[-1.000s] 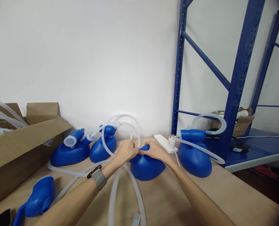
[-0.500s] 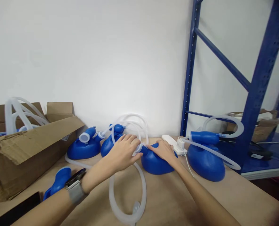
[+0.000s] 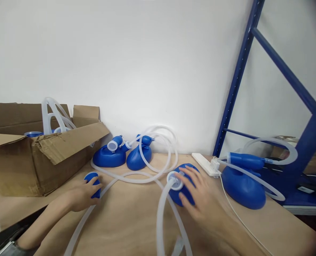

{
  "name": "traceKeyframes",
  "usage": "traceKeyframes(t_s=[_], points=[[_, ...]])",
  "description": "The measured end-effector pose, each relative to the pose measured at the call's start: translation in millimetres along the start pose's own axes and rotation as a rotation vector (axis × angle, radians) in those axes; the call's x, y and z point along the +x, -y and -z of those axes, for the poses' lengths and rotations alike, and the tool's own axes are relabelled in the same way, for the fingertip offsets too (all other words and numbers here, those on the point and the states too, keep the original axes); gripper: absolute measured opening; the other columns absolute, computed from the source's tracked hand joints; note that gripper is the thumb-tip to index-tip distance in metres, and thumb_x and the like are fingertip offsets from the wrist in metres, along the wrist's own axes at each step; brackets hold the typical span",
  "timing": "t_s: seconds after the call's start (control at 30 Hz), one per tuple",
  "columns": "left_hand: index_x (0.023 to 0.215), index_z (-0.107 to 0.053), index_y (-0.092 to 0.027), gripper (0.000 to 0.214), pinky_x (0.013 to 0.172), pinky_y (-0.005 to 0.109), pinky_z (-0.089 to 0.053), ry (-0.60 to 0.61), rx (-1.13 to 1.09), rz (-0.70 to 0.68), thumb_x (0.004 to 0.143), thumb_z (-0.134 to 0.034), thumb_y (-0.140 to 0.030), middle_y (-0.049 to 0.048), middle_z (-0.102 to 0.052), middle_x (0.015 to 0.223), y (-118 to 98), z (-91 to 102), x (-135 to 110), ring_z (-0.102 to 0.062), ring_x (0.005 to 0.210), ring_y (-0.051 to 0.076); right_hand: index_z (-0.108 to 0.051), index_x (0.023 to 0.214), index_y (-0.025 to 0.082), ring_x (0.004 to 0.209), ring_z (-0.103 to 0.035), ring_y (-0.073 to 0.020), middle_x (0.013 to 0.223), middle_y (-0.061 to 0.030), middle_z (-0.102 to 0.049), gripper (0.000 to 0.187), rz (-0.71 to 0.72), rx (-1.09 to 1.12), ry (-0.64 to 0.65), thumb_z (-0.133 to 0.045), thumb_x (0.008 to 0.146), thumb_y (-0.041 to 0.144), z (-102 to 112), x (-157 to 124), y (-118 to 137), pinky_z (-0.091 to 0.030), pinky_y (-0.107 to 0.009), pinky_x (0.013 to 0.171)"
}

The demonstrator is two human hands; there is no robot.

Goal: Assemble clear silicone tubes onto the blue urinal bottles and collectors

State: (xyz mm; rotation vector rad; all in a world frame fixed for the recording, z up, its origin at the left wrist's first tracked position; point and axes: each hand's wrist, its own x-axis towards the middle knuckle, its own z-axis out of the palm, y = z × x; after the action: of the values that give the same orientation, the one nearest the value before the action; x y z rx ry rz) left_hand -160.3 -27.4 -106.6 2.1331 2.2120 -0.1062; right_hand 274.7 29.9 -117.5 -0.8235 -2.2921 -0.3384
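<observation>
My left hand has its fingers wrapped round a blue plastic funnel with a flared rim, low over the left side of the table; its lower part is hidden. My right hand, fingers spread and slightly blurred, lies over a rounded blue bottle, its fingertips at the cap. That bottle's white cap faces me, and a clear hose runs from it toward the front edge. Two more blue bottles, the left one and the right one, stand by the wall with hoses looped beside them.
An open cardboard box with hoses and blue parts stands at the left. On the right are a white power strip with a cable, another blue bottle and a blue metal rack. A black flat object lies front left.
My left hand has left the middle bottle and moved left onto the blue funnel. The middle bottle has turned, its cap and hose now toward me. The view has shifted left.
</observation>
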Motion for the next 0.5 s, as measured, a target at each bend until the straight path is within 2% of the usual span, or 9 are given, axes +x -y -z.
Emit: traceKeyframes(t_s=[0.07,0.13,0.23,0.33,0.4,0.43,0.5], points=[[0.131,-0.067,-0.024,0.061,0.099,0.050,-0.051,-0.025,-0.026,-0.003,0.072,-0.062,-0.039,0.0173,-0.050,0.151,6.3,-7.9,3.7,-0.059,0.120,0.038,-0.039,0.154,0.030,0.143,-0.040,-0.0399,0.156,-0.0125,-0.046,0.060,0.076,-0.086,0.073,-0.053,0.096,0.037,0.7,-10.5,17.6,-0.038,-0.063,0.110],[0.132,-0.067,-0.023,0.064,0.102,0.051,-0.048,-0.092,-0.043,-0.012,0.071,-0.065,-0.041,0.0178,-0.054,0.146,8.4,-11.4,8.0,-0.056,0.122,0.040,-0.035,0.157,0.031,0.144,-0.039,-0.0404,0.159,-0.0121,-0.042,0.065,0.060,-0.118,0.149,-0.055,0.096,0.042,-2.1,-12.4,21.9,-0.038,-0.064,0.111],[0.128,-0.070,-0.023,0.062,0.104,0.051,-0.045,-0.192,-0.093,-0.012,0.075,-0.062,-0.055,0.0166,-0.063,0.134,10.4,-13.1,15.3,-0.055,0.120,0.041,-0.038,0.156,0.031,0.147,-0.038,-0.0361,0.160,-0.0105,-0.041,0.060,-0.047,-0.118,0.218,-0.051,0.099,0.043,-9.6,-1.5,8.0,-0.037,-0.061,0.115],[0.119,-0.074,-0.021,0.062,0.108,0.049,-0.044,-0.248,-0.205,-0.017,0.086,-0.044,-0.063,0.0146,-0.066,0.130,19.9,-14.3,23.2,-0.057,0.121,0.037,-0.036,0.157,0.028,0.151,-0.030,-0.0354,0.163,-0.0106,-0.036,0.062,-0.167,-0.099,0.279,-0.049,0.099,0.045,-14.2,14.4,-12.5,-0.033,-0.061,0.118],[0.122,-0.072,-0.018,0.061,0.112,0.043,-0.043,-0.294,-0.288,-0.022,0.092,-0.033,-0.055,0.0147,-0.065,0.132,33.4,-16.5,28.1,-0.059,0.124,0.032,-0.034,0.158,0.023,0.155,-0.020,-0.0362,0.166,-0.0118,-0.029,0.063,-0.219,-0.041,0.258,-0.046,0.100,0.044,-11.6,19.5,-17.7,-0.031,-0.062,0.119],[0.125,-0.070,-0.017,0.059,0.113,0.040,-0.043,-0.308,-0.318,-0.031,0.092,-0.032,-0.048,0.0148,-0.063,0.135,42.0,-18.0,30.1,-0.058,0.127,0.030,-0.036,0.157,0.022,0.155,-0.020,-0.0359,0.166,-0.0121,-0.028,0.059,-0.230,0.006,0.208,-0.043,0.101,0.041,-8.3,18.5,-15.7,-0.030,-0.062,0.120],[0.129,-0.067,-0.018,0.054,0.114,0.038,-0.043,-0.294,-0.326,-0.060,0.085,-0.041,-0.035,0.0132,-0.058,0.143,60.3,-21.2,32.5,-0.055,0.132,0.029,-0.048,0.150,0.024,0.150,-0.032,-0.0346,0.160,-0.0121,-0.039,0.050,-0.224,0.142,0.059,-0.040,0.101,0.033,0.5,7.4,-1.6,-0.035,-0.060,0.118]])
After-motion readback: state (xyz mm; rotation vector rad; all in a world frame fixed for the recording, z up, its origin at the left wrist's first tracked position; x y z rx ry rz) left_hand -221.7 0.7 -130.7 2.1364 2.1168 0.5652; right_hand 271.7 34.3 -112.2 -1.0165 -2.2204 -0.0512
